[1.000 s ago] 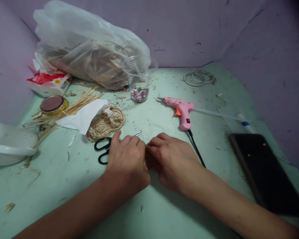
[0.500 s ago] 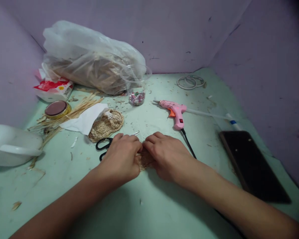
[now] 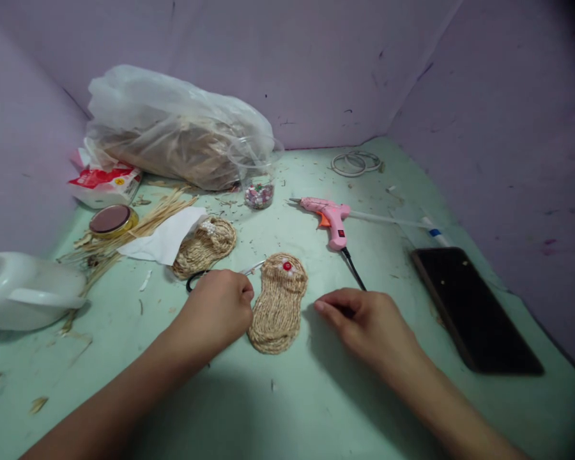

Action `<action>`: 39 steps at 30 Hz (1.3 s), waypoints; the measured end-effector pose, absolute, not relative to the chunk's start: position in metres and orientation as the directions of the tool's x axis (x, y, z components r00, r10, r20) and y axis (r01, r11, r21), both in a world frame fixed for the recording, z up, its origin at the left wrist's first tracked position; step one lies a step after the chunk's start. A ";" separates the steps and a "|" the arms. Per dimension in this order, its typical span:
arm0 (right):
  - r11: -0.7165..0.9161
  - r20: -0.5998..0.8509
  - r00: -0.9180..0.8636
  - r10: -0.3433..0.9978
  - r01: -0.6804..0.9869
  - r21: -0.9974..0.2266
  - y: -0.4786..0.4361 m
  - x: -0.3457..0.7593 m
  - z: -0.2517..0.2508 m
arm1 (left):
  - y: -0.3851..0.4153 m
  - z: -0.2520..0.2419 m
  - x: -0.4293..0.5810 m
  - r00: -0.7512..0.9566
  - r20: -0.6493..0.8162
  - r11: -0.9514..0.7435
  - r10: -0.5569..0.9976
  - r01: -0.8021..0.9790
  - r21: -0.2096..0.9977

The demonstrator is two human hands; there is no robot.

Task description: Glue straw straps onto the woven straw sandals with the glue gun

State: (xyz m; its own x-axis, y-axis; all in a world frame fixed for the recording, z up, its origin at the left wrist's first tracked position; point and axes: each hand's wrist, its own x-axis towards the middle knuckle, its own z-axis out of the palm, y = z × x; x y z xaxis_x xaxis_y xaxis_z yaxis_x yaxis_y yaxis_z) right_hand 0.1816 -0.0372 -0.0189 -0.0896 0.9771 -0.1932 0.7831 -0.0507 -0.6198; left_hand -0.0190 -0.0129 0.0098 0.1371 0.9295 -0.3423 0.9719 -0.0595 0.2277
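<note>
A small woven straw slipper (image 3: 278,313) lies flat on the table between my two hands, with a red bead on white ones on its strap. My left hand (image 3: 225,300) is closed at the slipper's left edge, above the black-handled scissors (image 3: 191,281) that it partly covers. Anything inside those curled fingers is hidden. Just right of the slipper, apart from it, my right hand (image 3: 368,322) pinches thumb and forefinger together; whatever may be between them is too small to see. A second straw slipper (image 3: 206,246), trimmed with white beads, lies behind my left hand, partly under white paper (image 3: 165,236).
A pink glue gun (image 3: 333,217) with a trailing cord lies behind my right hand. Farther right is a dark phone (image 3: 479,313). At the back stand a bead cup (image 3: 259,195) and a plastic bag of straw (image 3: 172,140). A white jug (image 3: 29,291) lies left.
Both hands have let go of the slipper and moved apart, my right hand farther to the right. The slipper and its red bead are now uncovered. The view has shifted slightly.
</note>
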 end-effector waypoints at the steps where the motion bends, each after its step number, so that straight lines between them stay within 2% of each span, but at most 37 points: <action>1: -0.061 -0.225 -0.105 0.969 0.778 -0.625 -0.039 0.177 -0.021 | -0.011 0.006 -0.017 0.141 -0.343 -0.071 0.929 0.976 0.208; 4: -0.035 -0.224 -0.119 0.967 0.811 -0.584 -0.038 0.162 -0.025 | -0.008 -0.003 -0.008 0.146 -0.326 -0.089 0.934 0.979 0.184; 10: -0.034 -0.211 -0.073 0.975 0.885 -0.464 -0.030 0.153 -0.021 | -0.010 -0.009 -0.002 0.195 -0.352 -0.061 0.915 0.932 0.357; 14: -0.019 -0.187 -0.066 0.980 0.907 -0.420 -0.027 0.153 -0.021 | -0.012 -0.015 -0.005 0.159 -0.380 0.008 0.911 0.916 0.401; 16: -0.029 -0.193 -0.055 0.980 0.913 -0.407 -0.025 0.153 -0.022 | -0.011 -0.017 -0.005 0.140 -0.382 0.022 0.914 0.920 0.392; 21: -0.110 -0.265 -0.038 0.963 0.848 -0.518 -0.022 0.153 -0.029 | -0.008 -0.019 -0.002 0.120 -0.388 0.017 0.914 0.943 0.332; 24: -0.126 -0.273 -0.027 0.962 0.839 -0.529 -0.021 0.153 -0.030 | -0.009 -0.020 0.000 0.118 -0.387 0.005 0.914 0.953 0.303; 34: -0.063 -0.273 -0.058 0.960 0.908 -0.415 -0.019 0.147 -0.028 | -0.009 -0.020 0.006 0.107 -0.380 -0.035 0.919 0.981 0.192; 39: -0.021 -0.304 -0.082 0.949 0.948 -0.319 -0.017 0.144 -0.026 | -0.008 -0.019 0.009 0.099 -0.393 -0.042 0.914 0.988 0.152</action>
